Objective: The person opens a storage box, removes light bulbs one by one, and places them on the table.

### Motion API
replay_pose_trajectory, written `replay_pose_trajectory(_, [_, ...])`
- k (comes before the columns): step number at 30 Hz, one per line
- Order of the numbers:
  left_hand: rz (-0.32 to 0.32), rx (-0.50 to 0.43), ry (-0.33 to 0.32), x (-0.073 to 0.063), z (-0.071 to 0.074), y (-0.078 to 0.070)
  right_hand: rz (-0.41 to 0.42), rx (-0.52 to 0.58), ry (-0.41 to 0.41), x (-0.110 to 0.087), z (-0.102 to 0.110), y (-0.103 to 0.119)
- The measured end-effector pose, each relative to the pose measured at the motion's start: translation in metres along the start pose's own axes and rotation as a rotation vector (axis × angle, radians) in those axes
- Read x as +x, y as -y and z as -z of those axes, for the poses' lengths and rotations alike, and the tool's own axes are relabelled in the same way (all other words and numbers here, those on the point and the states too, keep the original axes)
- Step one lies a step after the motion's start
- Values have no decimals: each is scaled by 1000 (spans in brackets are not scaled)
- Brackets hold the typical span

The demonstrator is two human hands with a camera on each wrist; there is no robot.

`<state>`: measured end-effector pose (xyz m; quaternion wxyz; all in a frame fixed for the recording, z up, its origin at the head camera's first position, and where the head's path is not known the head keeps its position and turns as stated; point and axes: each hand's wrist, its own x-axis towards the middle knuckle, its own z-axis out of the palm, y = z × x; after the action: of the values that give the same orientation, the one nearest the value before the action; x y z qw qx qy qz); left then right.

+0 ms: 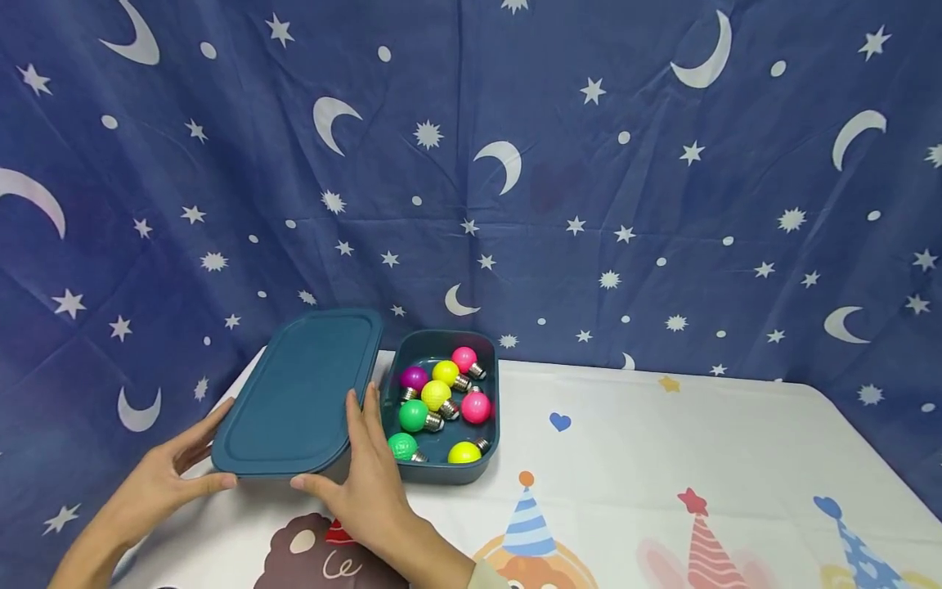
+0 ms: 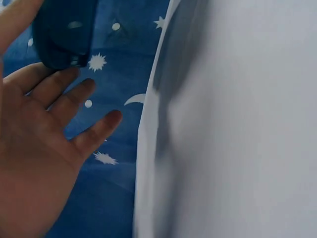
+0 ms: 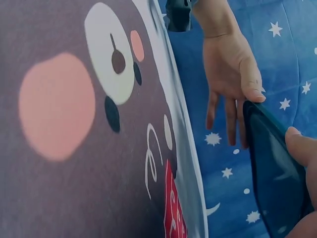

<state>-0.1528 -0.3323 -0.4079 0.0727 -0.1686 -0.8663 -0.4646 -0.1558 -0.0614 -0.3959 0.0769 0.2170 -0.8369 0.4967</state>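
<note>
Lid (image 1: 298,393) is just left of the box (image 1: 445,474), long axis running away from me; my left hand (image 1: 163,478) pinches its near-left corner, fingers loosely spread, my right hand (image 1: 374,489) grips near-right, closer to the box.

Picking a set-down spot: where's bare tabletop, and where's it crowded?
Widest free patch: tabletop right of the tub, between starry curtain and printed party hats; the flat prints are free too. Crowded: left of the tub, where left hand and right hand hold the lid. Bulbs crowd the tub's interior.
</note>
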Motion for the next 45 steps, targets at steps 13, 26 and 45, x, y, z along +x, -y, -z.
replay_pose_trajectory(13, [29,-313,90,-8,9,28,-36,16,137,-5,-16,-5])
replay_pose_trajectory(26, [88,-243,105,-11,6,38,-61,16,276,-5,-18,-27])
replay_pose_trajectory(45, [303,34,87,-7,6,33,-110,-175,429,3,-27,-28])
